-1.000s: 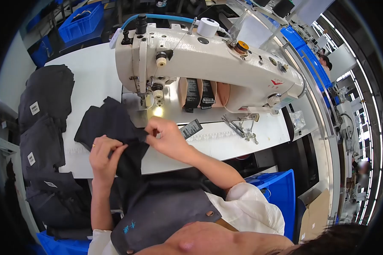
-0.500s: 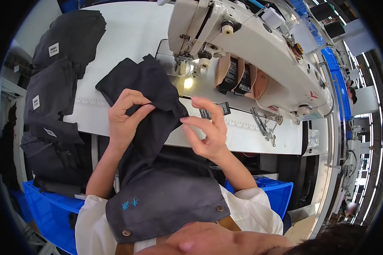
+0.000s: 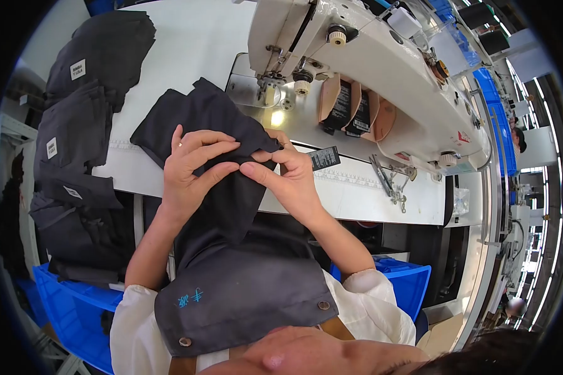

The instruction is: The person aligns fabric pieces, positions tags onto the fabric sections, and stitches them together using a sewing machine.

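A dark fabric piece lies over the table's front edge and hangs down towards my apron. My left hand pinches a fold of it between thumb and fingers. Close beside it, my right hand grips the same cloth, its thumb tip almost meeting the left thumb. Some of the right fingers are hidden behind the cloth. A black printed label lies on the table just right of my right hand.
The sewing machine stands behind my hands, with bundles of black labels under its arm. Metal tools lie at right. Stacked dark pieces with white labels are at left. Blue bins stand below.
My right hand has moved left and closed on the cloth, beside my left hand. The left hand has shifted slightly right, and the cloth's upper part has moved left.
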`<state>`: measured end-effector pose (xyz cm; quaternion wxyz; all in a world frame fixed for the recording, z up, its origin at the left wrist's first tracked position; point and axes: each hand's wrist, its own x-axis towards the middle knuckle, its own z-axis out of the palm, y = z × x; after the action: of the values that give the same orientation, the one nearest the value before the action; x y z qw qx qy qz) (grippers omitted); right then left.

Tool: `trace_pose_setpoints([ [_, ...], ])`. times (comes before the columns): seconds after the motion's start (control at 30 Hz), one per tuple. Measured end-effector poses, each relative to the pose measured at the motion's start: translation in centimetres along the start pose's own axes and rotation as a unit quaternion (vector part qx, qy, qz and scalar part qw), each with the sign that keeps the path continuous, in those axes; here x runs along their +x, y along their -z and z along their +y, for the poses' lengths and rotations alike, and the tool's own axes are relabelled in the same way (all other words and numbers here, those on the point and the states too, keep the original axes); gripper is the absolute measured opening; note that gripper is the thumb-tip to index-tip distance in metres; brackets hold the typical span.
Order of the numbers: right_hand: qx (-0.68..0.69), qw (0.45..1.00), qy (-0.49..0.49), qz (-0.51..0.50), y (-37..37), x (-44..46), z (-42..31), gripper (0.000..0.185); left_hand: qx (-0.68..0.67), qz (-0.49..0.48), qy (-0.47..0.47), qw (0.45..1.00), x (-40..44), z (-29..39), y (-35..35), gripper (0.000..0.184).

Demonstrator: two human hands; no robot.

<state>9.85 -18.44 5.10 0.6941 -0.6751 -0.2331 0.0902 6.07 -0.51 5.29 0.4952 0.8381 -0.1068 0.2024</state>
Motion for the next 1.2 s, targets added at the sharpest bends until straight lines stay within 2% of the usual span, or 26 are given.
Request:
trace_pose_setpoints([
  [0.17, 0.024, 1.000, -0.009, 0.012, -0.3, 0.0, 0.0, 0.020, 0.000, -0.046, -0.024, 0.999, 0.4, 0.0, 0.8, 0.024],
  [0.33, 0.069, 0.997, -0.036, 0.008, -0.6, 0.2, -0.7, 0.021, -0.256, -0.123, 0.117, 0.952, 1.5, -0.4, 1.5, 0.020],
  [0.37, 0.032, 0.999, -0.008, 0.004, -0.6, 0.3, -0.8, 0.022, -0.294, -0.131, 0.145, 0.936, 1.7, -0.4, 1.6, 0.020],
  [0.4, -0.005, 1.000, 0.021, -0.001, -0.5, 0.4, -0.9, 0.023, -0.309, -0.115, 0.130, 0.935, 1.7, -0.5, 1.5, 0.017],
  [0.5, -0.184, 0.974, 0.112, -0.072, 0.5, 1.6, -1.3, 0.027, -0.133, -0.074, 0.035, 0.988, 2.6, 0.6, 3.1, 0.013],
  [0.57, -0.296, 0.933, 0.168, -0.118, 1.0, 2.5, -2.1, 0.031, 0.083, 0.020, -0.051, 0.995, 3.5, 1.9, 4.2, 0.005],
  [0.63, -0.379, 0.888, 0.220, -0.140, 0.8, 3.4, -3.5, 0.035, 0.094, 0.030, -0.094, 0.991, 3.7, 2.0, 4.6, 0.007],
  [0.67, -0.373, 0.876, 0.289, -0.101, 0.4, 3.5, -3.3, 0.038, 0.046, 0.004, -0.067, 0.997, 3.3, 1.2, 4.7, 0.006],
  [0.77, -0.402, 0.889, 0.118, -0.183, 0.2, 2.4, -2.8, 0.035, -0.113, -0.043, 0.086, 0.989, 2.1, 0.6, 4.5, 0.006],
  [0.9, -0.227, 0.964, 0.132, -0.039, -0.6, 1.1, -1.5, 0.022, -0.132, -0.023, 0.107, 0.985, 0.7, -0.6, 3.9, 0.009],
  [0.93, -0.197, 0.966, 0.167, -0.001, -1.0, 0.8, -1.2, 0.012, -0.142, -0.014, 0.107, 0.984, 0.6, -0.5, 3.6, 0.009],
  [1.07, -0.093, 0.990, 0.088, 0.055, -1.4, -0.2, -0.8, 0.010, -0.155, -0.014, 0.105, 0.982, 0.2, -0.5, 3.1, 0.009],
  [1.2, -0.065, 0.991, 0.102, 0.062, -1.3, -0.4, -0.3, 0.010, -0.149, -0.011, 0.090, 0.985, 0.1, -0.1, 3.1, 0.010],
])
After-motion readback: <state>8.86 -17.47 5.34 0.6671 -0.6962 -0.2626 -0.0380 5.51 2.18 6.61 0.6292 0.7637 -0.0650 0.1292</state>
